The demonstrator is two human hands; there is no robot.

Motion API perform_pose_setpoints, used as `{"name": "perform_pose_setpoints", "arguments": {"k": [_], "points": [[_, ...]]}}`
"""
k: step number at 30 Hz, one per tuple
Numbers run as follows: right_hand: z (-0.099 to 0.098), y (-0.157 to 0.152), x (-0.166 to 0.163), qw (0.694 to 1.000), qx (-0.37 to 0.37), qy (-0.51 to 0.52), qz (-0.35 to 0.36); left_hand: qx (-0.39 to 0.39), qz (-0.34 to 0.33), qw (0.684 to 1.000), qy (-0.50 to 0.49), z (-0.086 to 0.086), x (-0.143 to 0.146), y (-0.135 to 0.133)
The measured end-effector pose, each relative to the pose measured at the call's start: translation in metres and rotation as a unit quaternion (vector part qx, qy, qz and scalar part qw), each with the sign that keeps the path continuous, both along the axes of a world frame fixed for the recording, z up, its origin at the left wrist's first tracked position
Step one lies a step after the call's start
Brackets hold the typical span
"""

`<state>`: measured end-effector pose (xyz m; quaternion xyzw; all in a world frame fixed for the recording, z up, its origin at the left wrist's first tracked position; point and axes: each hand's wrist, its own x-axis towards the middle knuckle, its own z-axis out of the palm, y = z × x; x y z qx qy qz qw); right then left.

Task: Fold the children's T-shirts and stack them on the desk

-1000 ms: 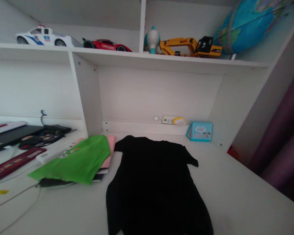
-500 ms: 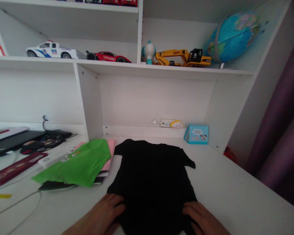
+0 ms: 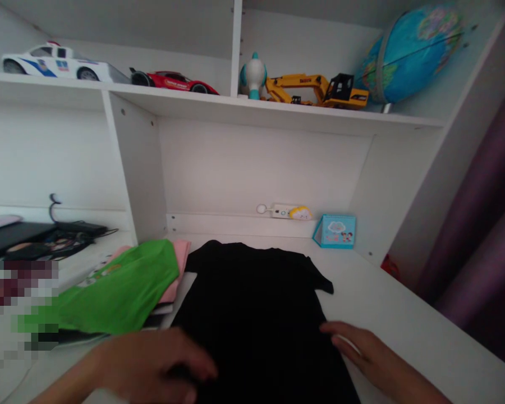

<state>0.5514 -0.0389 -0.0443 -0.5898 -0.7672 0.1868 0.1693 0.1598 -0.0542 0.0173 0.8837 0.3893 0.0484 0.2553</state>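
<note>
Resting on a black shirt (image 3: 252,314), the left hand (image 3: 151,365) lies palm down over the garment's left edge, its fingers (image 3: 196,367) held loosely together and curled a little against the cloth; whether any fold is pinched under them cannot be told. The right hand (image 3: 362,350) lies flat at the shirt's right edge, fingers together and stretched toward the cloth, the tips touching the hem side while the palm sits on the table (image 3: 404,314).

The shirt is spread flat on the white table, straight ahead, neck toward the back wall, one short sleeve sticking out to the right. Just beside it on the left lies a green shirt (image 3: 118,292) on top of a pink one (image 3: 179,266), the pile touching the black shirt's shoulder.

Farther back, against the wall, a power strip (image 3: 283,211) sits on the ledge, and a small blue box (image 3: 334,231) stands near the corner. To the far left a dark laptop (image 3: 8,238) and cables lie on the table; part of that side is blurred out.

On the shelf above stand a white toy car (image 3: 56,59), a red toy car (image 3: 172,81), a small teal figure (image 3: 252,76), a yellow excavator (image 3: 315,90) and a globe (image 3: 412,50). A purple curtain (image 3: 488,224) hangs at the right.
</note>
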Motion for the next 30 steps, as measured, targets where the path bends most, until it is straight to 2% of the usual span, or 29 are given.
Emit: {"name": "perform_pose_setpoints", "arguments": {"k": [1,3,6,9,12,14,16,18,20,22,25,27,30], "points": [[-0.007,0.012,-0.012,1.000,0.024,-0.009,-0.011,-0.015,-0.032,0.999,0.013,0.004,0.013,0.019],[-0.022,0.040,-0.031,0.998,0.043,-0.051,-0.020,0.040,0.010,0.999,0.020,-0.004,0.036,0.063],[-0.036,0.087,-0.036,0.991,-0.015,-0.133,0.013,0.073,0.094,0.986,0.115,-0.042,0.055,0.124],[-0.030,0.131,-0.019,0.983,-0.064,-0.172,0.005,0.088,0.163,0.970,0.157,-0.079,0.062,0.165],[-0.015,0.152,-0.011,0.981,-0.069,-0.180,-0.025,0.129,0.189,0.962,0.146,-0.095,0.067,0.186],[-0.009,0.145,-0.019,0.984,-0.045,-0.168,-0.024,0.139,0.203,0.960,0.137,-0.098,0.070,0.192],[-0.010,0.126,-0.035,0.989,-0.019,-0.144,0.014,0.148,0.219,0.957,0.121,-0.100,0.071,0.195],[-0.014,0.101,-0.050,0.990,-0.020,-0.123,0.066,0.170,0.226,0.954,0.104,-0.102,0.070,0.194],[-0.017,0.079,-0.059,0.989,-0.033,-0.117,0.088,0.193,0.211,0.953,0.101,-0.105,0.069,0.193],[-0.016,0.064,-0.056,0.989,-0.043,-0.112,0.085,0.201,0.190,0.955,0.109,-0.107,0.067,0.191],[-0.014,0.048,-0.027,0.989,-0.067,-0.086,0.096,0.203,0.189,0.954,0.115,-0.107,0.065,0.190],[-0.017,0.036,0.005,0.997,-0.041,-0.068,0.014,0.204,0.191,0.953,0.117,-0.106,0.065,0.190],[-0.030,0.014,0.049,0.980,-0.018,-0.049,-0.191,0.199,0.189,0.954,0.122,-0.104,0.066,0.190]]}}
